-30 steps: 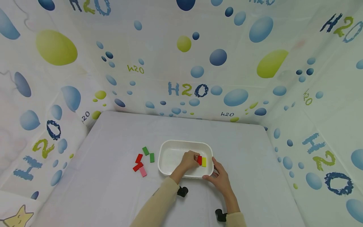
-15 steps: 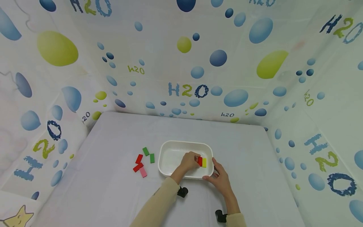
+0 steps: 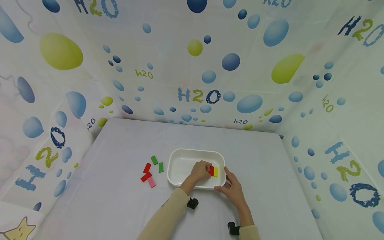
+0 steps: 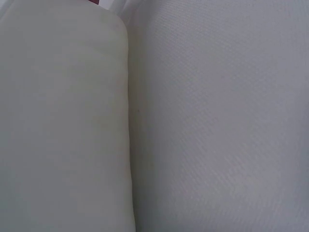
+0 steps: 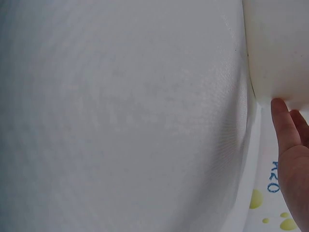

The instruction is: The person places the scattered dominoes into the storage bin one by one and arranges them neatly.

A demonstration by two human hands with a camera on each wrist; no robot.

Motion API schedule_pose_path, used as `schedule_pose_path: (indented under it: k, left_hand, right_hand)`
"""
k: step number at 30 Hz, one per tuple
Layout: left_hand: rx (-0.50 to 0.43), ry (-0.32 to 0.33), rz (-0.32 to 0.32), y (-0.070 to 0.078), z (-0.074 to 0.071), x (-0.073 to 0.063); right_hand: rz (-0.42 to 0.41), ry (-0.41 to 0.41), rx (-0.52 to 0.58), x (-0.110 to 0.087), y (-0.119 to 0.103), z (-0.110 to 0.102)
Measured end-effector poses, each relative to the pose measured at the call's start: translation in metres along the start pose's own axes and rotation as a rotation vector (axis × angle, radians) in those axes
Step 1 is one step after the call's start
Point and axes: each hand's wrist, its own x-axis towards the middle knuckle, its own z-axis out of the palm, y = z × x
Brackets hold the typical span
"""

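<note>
In the head view, my left hand (image 3: 200, 170) reaches into a white plastic tray (image 3: 184, 149) and pinches a small red block (image 3: 211, 171) at its right end. Right beside that block, a yellow block (image 3: 216, 172) stands in the tray. My right hand (image 3: 233, 190) holds the tray's near right corner, thumb at the front wall and fingers along the right side. The right wrist view shows fingertips of the right hand (image 5: 292, 154) against the tray's outer wall (image 5: 280, 53). The left wrist view is mostly the tray wall (image 4: 63, 121) and white cloth; the left hand is out of it.
Left of the tray lie two green blocks (image 3: 154, 160), two red blocks (image 3: 147, 167) and a pink block (image 3: 151, 181). White cloth (image 3: 120, 206) covers the table. A patterned curtain (image 3: 168, 50) surrounds its back and sides.
</note>
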Motion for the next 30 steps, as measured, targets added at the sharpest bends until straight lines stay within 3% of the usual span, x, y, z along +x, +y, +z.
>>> schedule_pose_path:
  k: [11,18,26,30]
  left_hand:
    - [0.018,0.04,0.061,0.001,-0.006,-0.002]
    - [0.039,0.068,0.099,0.001,-0.01,-0.006]
    - [-0.003,0.164,0.207,0.003,-0.031,-0.025]
    - [-0.037,0.235,0.26,0.006,-0.047,-0.041]
  right_hand:
    - [-0.04,0.012,-0.001,0.002,0.001,0.0]
    - [-0.008,0.002,0.005,0.001,0.001,0.001]
    - [0.037,0.002,-0.01,0.001,0.001,0.002]
    - [0.031,-0.001,-0.018,-0.001,-0.013,0.001]
